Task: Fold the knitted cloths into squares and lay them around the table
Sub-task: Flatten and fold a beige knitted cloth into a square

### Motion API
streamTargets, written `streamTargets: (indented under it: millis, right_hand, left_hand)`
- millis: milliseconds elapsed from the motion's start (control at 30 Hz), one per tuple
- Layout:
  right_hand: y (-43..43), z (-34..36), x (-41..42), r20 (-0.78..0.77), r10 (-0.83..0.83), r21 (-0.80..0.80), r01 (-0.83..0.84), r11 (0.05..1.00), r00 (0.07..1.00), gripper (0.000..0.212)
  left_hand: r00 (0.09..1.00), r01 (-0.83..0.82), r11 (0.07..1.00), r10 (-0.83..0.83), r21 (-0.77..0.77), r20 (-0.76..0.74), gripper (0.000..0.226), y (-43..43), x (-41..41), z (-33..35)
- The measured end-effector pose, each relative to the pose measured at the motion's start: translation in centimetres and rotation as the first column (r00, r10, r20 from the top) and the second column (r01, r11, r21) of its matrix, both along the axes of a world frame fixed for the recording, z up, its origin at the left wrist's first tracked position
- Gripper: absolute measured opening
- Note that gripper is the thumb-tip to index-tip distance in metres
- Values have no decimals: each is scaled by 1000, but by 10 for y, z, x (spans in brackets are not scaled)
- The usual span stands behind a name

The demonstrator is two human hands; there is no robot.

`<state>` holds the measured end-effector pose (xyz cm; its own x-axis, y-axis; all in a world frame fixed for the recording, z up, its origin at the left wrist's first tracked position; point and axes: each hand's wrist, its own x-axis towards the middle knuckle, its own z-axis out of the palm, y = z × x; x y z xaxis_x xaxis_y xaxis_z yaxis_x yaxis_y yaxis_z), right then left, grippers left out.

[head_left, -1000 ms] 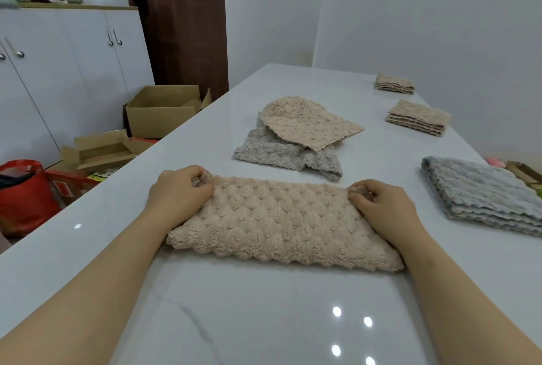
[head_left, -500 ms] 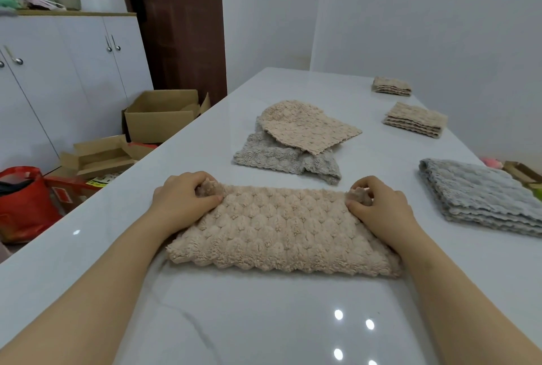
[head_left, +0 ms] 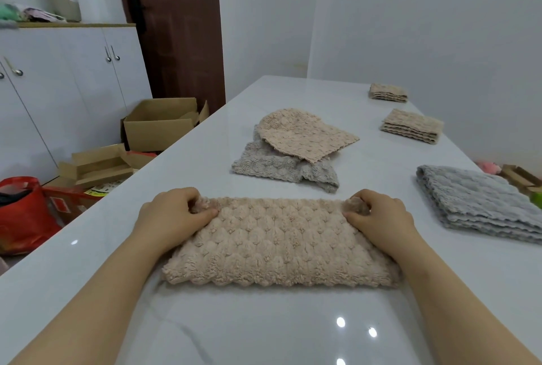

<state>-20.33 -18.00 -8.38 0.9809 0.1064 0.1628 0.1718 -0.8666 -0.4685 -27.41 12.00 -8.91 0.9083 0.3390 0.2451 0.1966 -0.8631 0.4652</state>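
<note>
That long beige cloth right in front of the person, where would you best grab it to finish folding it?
Probably by a short end, coming from the side. The beige cloth lies flat as a long strip, so carrying one end over the other would make a square. The left hand and right hand pinch its far corners.

open cardboard box point(head_left: 159, 129) on floor | red bag point(head_left: 20, 215) | white cabinet point(head_left: 58, 85) | brown door point(head_left: 176, 27)

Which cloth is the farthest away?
The small folded beige cloth at the far right corner of the table, beyond the other folded beige cloth.
</note>
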Motion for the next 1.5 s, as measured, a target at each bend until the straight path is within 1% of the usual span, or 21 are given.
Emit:
streamTargets:
  millis: [33,100,167,233,267,333,367,400,467,500,567,633,700,767,867,1000,1067,1133,1233,1367,1500]
  right_hand:
    - [0,0,0,5,16,66,-16,998,1000,2]
    - [1,2,-3,19,24,193,-27,981,1000,1]
    - [1,3,-6,45,8,319,-22,947,999,4]
    - [0,4,-7,76,-19,473,-19,881,997,5]
    - [0,4,-6,82,-36,551,-15,834,996,8]
    - [0,3,-5,72,-52,651,-7,759,996,14]
    - [0,2,-4,61,-49,673,-5,739,997,16]
    - [0,3,-5,46,-35,690,-6,724,998,17]
    - [1,4,-7,4,22,715,-18,699,1000,20]
    - [0,5,-8,-21,57,711,-26,703,998,20]
    - [0,5,-8,-67,107,658,-37,752,992,19]
    - [-1,6,-7,-85,121,591,-48,806,989,18]
    - [-1,5,-5,-96,121,555,-47,831,988,14]
    - [-1,3,-4,-101,101,549,-29,835,990,9]
    - [-3,0,-3,-86,48,618,16,786,995,9]
    - [-2,1,-4,-97,46,776,47,629,994,12]
    - [-1,3,-5,-111,59,834,60,549,992,12]
    - [-1,3,-4,-124,55,866,82,494,991,8]
    - [-3,1,-2,-137,31,877,107,468,990,7]
    - [-1,-1,0,-131,-2,875,116,470,991,6]
    - [0,-1,-1,-103,-46,866,113,487,994,11]
  left_hand:
    - [1000,14,998,-14,-61,4,39,-1,-1,1]
    - [998,37,978,-28,-206,49,27,-2,-1,2]
    - [990,56,918,0,-393,140,22,-2,0,3]
    - [972,84,819,59,-567,229,21,-2,-1,5]
    - [966,83,781,88,-619,241,20,-2,-1,6]
    - [969,64,746,113,-663,221,18,-1,0,7]
    - [974,53,752,106,-657,200,15,-1,0,7]
    - [979,39,778,96,-627,180,11,-1,0,7]
    - [985,-2,855,92,-519,148,9,0,-2,6]
    - [985,-25,878,103,-478,137,9,0,-4,7]
    - [985,-57,895,121,-443,119,10,3,-7,8]
    - [989,-65,896,116,-439,91,10,6,-8,10]
    - [990,-65,897,112,-436,82,9,8,-7,9]
    - [988,-68,894,122,-444,96,9,7,-6,8]
    - [979,-74,849,161,-523,123,9,8,-4,7]
    - [970,-75,779,202,-622,137,10,8,-2,5]
    - [966,-74,758,215,-648,141,9,7,-1,5]
    - [962,-76,742,231,-666,148,10,8,0,5]
    - [957,-86,743,248,-664,153,11,10,1,4]
    - [954,-113,775,260,-621,150,11,10,1,4]
    - [952,-117,774,265,-622,151,15,10,1,3]
